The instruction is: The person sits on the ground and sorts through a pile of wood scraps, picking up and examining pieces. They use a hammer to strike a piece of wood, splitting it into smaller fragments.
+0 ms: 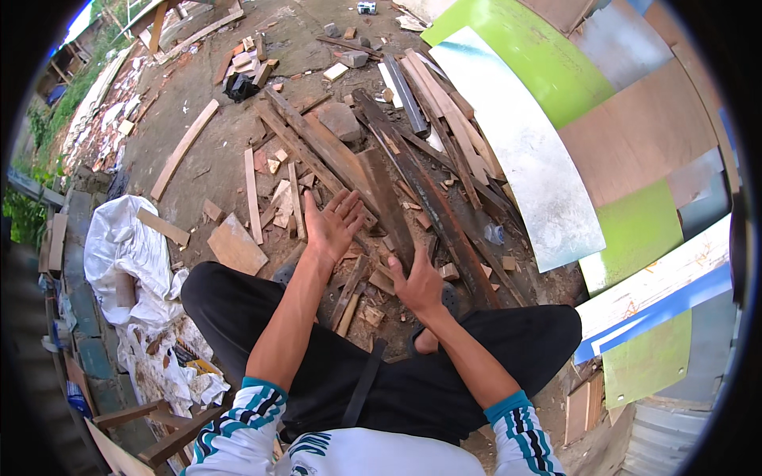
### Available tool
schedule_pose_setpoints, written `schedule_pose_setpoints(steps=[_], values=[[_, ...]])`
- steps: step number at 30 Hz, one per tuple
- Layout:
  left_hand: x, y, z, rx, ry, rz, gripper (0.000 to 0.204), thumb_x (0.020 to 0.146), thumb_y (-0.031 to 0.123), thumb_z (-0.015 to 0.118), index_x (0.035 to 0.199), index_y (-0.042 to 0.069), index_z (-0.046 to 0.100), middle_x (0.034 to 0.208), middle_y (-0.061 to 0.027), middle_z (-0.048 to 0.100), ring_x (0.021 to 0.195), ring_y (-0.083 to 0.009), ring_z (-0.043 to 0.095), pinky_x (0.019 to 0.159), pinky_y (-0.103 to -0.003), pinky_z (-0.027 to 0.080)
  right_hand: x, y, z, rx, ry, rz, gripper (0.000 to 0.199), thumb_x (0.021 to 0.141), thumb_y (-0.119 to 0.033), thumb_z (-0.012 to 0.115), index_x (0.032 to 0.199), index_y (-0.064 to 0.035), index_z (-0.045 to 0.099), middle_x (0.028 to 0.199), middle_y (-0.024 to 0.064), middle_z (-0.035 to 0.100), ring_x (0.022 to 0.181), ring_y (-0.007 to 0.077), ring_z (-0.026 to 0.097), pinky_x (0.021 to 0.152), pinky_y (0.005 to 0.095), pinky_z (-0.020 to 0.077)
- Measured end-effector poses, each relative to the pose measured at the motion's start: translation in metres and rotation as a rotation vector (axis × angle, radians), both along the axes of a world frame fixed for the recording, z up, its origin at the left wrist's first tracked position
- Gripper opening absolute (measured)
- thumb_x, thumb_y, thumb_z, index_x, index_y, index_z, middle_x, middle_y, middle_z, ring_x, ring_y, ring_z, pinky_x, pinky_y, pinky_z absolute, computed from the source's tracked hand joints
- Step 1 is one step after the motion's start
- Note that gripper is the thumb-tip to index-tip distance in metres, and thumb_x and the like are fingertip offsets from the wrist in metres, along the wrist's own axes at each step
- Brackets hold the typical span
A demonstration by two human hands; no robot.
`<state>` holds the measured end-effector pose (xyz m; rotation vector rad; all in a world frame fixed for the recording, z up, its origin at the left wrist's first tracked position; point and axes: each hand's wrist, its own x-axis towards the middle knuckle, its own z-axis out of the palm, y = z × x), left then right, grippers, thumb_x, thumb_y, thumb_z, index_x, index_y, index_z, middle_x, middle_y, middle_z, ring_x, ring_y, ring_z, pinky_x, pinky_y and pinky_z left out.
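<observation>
My right hand point(418, 285) grips the near end of a dark brown wooden plank point(386, 198), its thumb on one side and fingers on the other. The plank slants away from me over the scrap heap. To its left, my left hand point(333, 226) is open, palm turned up and fingers spread, with nothing in it. Just beyond that hand lies a long wooden beam point(317, 155). A long, dark, worn timber point(432, 206) runs along the right side of the held plank. Small wood offcuts point(349, 297) are scattered below my hands, between my legs.
Along the right, a wall of patched sheets includes a white panel point(524, 151) and a green one point(524, 55). A white sack point(127, 246) slumps at the left beside a block wall point(83, 270). A square board piece point(237, 244) lies near my left knee.
</observation>
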<state>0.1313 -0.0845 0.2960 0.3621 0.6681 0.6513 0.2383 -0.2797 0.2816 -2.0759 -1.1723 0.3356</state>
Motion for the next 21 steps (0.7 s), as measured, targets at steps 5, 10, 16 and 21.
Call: schedule_pose_setpoints(steps=[5,10,16,21], values=[[0.003,-0.014,0.022,-0.179,-0.077,0.015,0.102,0.09,0.081,0.021,0.15,-0.001,0.031,0.153,-0.0194,0.036,0.144,-0.0352,0.027,0.118,-0.045,0.026,-0.014,0.008,-0.023,-0.103,-0.163,0.123,0.056,0.095,-0.035,0.058,0.136,0.0001,0.041,0.102,0.0275,0.063,0.087,0.0445,0.067,0.069,0.0529,0.0546],[-0.002,-0.004,0.048,-0.04,-0.227,0.022,0.101,0.09,0.081,0.02,0.152,0.001,0.028,0.153,-0.0176,0.037,0.141,-0.0336,0.036,0.116,-0.044,0.029,0.024,0.04,0.032,-0.504,-0.044,0.008,0.062,0.093,-0.036,0.062,0.136,0.0028,0.04,0.099,0.0282,0.065,0.088,0.0455,0.066,0.073,0.0529,0.0537],[-0.013,0.005,0.041,0.053,-0.158,0.192,0.097,0.093,0.077,0.023,0.153,0.001,0.024,0.156,-0.0177,0.032,0.143,-0.0312,0.032,0.119,-0.043,0.025,0.022,0.035,0.06,0.016,-0.087,0.123,0.062,0.091,-0.034,0.064,0.135,0.0034,0.04,0.117,0.0316,0.06,0.1,0.0473,0.063,0.084,0.0508,0.0511],[-0.014,0.005,0.04,0.079,-0.039,0.292,0.096,0.094,0.075,0.028,0.153,0.0,0.022,0.157,-0.0193,0.028,0.144,-0.0308,0.029,0.119,-0.043,0.023,-0.011,0.039,0.056,0.043,0.109,0.323,0.058,0.093,-0.03,0.062,0.135,0.0015,0.036,0.118,0.0309,0.059,0.1,0.0484,0.062,0.083,0.0542,0.0498]])
